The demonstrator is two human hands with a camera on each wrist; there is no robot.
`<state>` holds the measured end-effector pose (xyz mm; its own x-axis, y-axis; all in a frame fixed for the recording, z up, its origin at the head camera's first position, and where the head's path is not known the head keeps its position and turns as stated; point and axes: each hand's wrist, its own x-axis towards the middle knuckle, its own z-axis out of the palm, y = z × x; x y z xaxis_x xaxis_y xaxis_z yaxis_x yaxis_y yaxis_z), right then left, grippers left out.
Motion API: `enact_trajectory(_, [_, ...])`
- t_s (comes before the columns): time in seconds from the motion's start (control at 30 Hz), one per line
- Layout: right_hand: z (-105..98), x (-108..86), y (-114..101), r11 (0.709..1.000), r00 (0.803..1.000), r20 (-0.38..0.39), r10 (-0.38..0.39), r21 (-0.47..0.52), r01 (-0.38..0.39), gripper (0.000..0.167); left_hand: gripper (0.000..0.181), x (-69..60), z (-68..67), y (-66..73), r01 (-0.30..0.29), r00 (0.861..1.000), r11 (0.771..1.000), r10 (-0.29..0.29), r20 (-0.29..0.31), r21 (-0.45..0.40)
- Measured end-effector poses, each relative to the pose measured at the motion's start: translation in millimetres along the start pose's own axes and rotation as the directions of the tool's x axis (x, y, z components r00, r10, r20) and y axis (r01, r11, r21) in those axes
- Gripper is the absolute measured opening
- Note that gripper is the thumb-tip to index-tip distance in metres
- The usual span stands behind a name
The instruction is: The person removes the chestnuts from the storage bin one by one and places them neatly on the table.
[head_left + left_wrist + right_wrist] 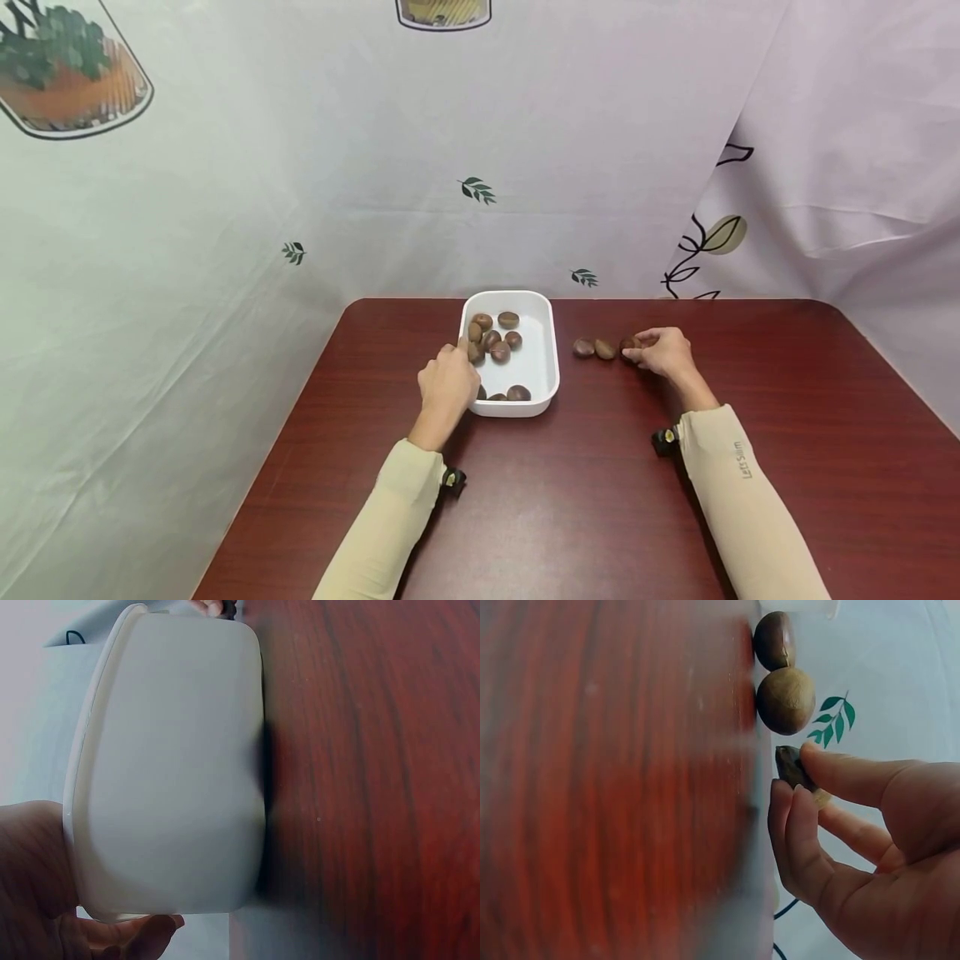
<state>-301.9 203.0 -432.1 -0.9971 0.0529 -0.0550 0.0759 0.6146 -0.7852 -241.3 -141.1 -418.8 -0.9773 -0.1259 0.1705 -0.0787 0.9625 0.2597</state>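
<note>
Right wrist view, entry one: your right hand (666,353), thumb and fingertips drawn together, pinching a single dark brown chestnut (790,766). Hold is by the tips only; whether the nut also bears on the table, you cannot tell from here.

Next to the pinch: two loose chestnuts in a row, a paler one (605,350) just beside the held nut and a darker one (584,348) nearer the tray.

Your left hand (448,379): fingers bent about the left wall of the white tray (556,358), close to its near corner, gripping it.

Tray: rectangular, round-cornered, upright, left of the loose nuts. Contents: more chestnuts (500,352), a cluster toward the left wall, a few along the near wall, some partly hidden.

Outermost: dark red wood-grain table (555,500); white backdrop (375,167) printed with leaf sprigs.

Hazards, as judged: the smooth, rounded shell could squirt from your fingertips if squeezed off-centre. A low sideways sweep could knock the two neighbours and set them rolling. A tug by your left hand could slide or tip the tray, shifting the nuts inside.
</note>
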Motion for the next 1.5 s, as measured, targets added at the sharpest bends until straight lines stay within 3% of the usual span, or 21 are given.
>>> enact_trajectory(0.47, [3.3,1.4,0.5,0.998,0.999,0.035,0.030,0.058,-0.032,0.047,0.047,-1.7,0.0,-1.9,0.004,1.000,1.000,-0.004,-0.007,0.000])
enact_trajectory(0.83, [2.9,-0.1,-1.7,0.995,0.999,0.048,0.000,0.099,-0.005,0.042,0.048,-1.0,-0.5,-1.3,0.009,1.000,1.000,-0.009,-0.001,-0.003])
enact_trajectory(1.2, [2.0,-9.9,-23.5,0.988,0.995,-0.050,-0.083,-0.137,0.075,0.043,0.049,-0.8,-0.1,-0.5,0.003,1.000,1.000,-0.003,-0.007,0.002])
enact_trajectory(1.5, [12.8,-15.0,-55.5,0.980,0.989,-0.080,-0.127,-0.162,0.113,0.045,0.051,0.6,-0.8,1.3,0.006,1.000,1.000,-0.006,0.010,0.010])
